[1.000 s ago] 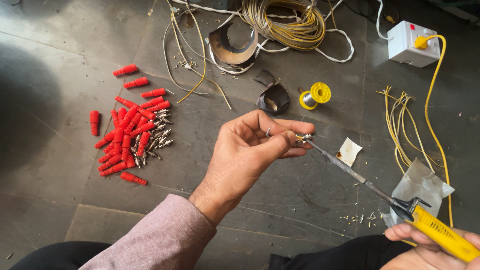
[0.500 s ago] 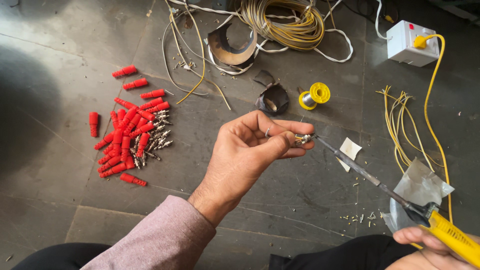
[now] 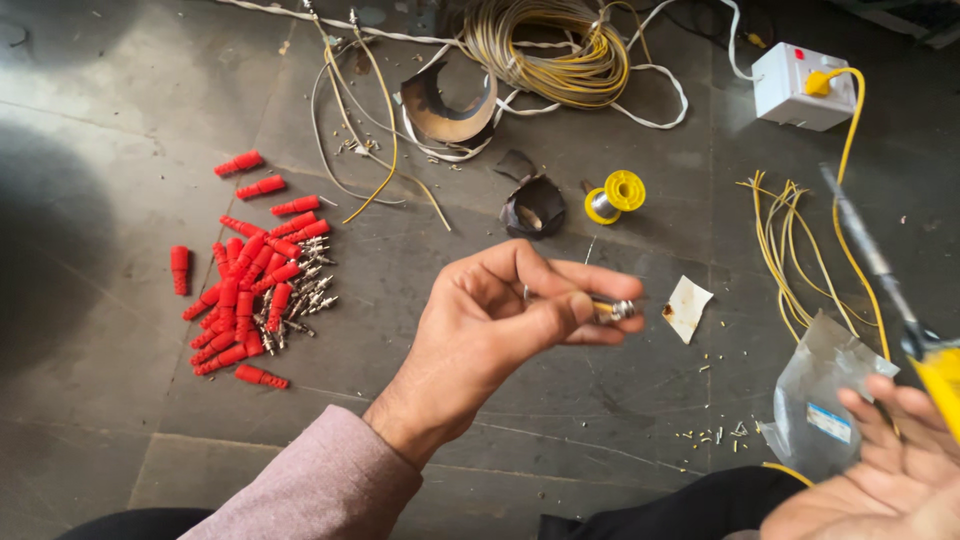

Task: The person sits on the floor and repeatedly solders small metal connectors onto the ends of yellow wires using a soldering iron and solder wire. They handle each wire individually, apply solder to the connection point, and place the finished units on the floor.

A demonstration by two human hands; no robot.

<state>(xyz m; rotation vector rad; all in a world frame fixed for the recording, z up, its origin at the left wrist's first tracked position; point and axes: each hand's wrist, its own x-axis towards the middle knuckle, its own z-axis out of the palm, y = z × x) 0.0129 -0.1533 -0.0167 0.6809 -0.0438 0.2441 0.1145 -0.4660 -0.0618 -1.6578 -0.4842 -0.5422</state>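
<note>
My left hand (image 3: 500, 320) is raised over the dark floor, thumb and fingers pinched on a small metal plug pin (image 3: 615, 309) whose tip pokes out to the right. My right hand (image 3: 880, 465) sits at the lower right, palm up, holding a soldering iron with a yellow handle (image 3: 943, 385); its long metal shaft (image 3: 865, 250) points up and away from the pin. A pile of red plug sleeves (image 3: 245, 290) with small metal pins (image 3: 305, 290) beside them lies to the left on the floor.
A coil of yellow and white wire (image 3: 550, 45) lies at the top. A white socket box (image 3: 800, 85) with a yellow cable sits top right. A solder spool (image 3: 615, 195), cut yellow wires (image 3: 780, 240), a paper scrap (image 3: 688, 307) and a plastic bag (image 3: 825, 400) are nearby.
The soldering iron tip has lifted off the pin and swung right and upward. My right hand turned palm up. My left hand still pinches the pin.
</note>
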